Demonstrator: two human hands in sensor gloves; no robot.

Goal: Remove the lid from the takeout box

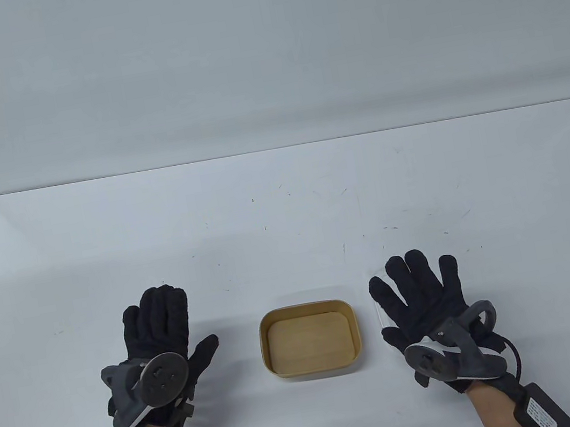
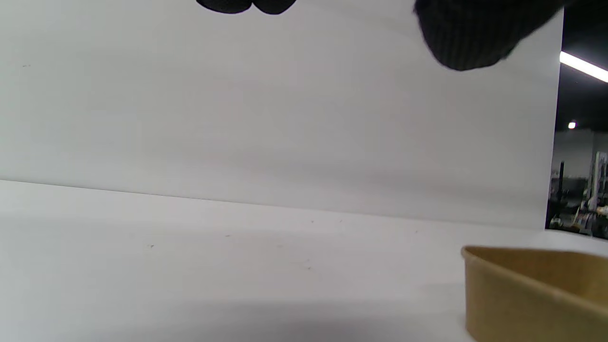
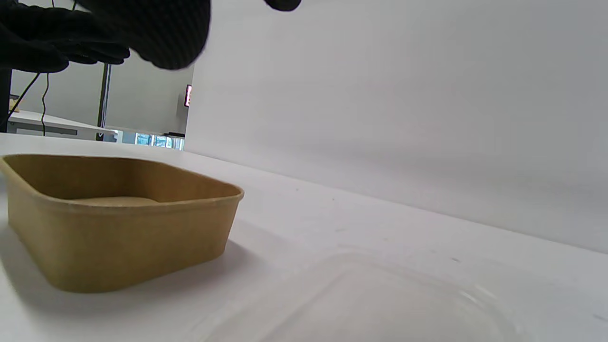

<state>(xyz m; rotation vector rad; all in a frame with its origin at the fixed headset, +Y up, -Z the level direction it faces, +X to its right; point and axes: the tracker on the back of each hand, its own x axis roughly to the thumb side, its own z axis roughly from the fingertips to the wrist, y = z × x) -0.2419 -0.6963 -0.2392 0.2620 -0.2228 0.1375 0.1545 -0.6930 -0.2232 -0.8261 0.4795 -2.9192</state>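
Observation:
The brown paper takeout box (image 1: 310, 340) stands open and empty on the white table, between my hands. It also shows in the left wrist view (image 2: 532, 294) and the right wrist view (image 3: 118, 247). Its clear plastic lid (image 3: 380, 304) lies flat on the table just right of the box. In the table view the lid is mostly hidden under my right hand (image 1: 411, 285), which is open with its fingers spread and holds nothing. My left hand (image 1: 183, 320) is open and empty, left of the box and apart from it.
A white wall panel (image 1: 258, 54) stands along the table's far edge. The table surface (image 1: 285, 213) beyond the box is bare apart from faint scuff marks.

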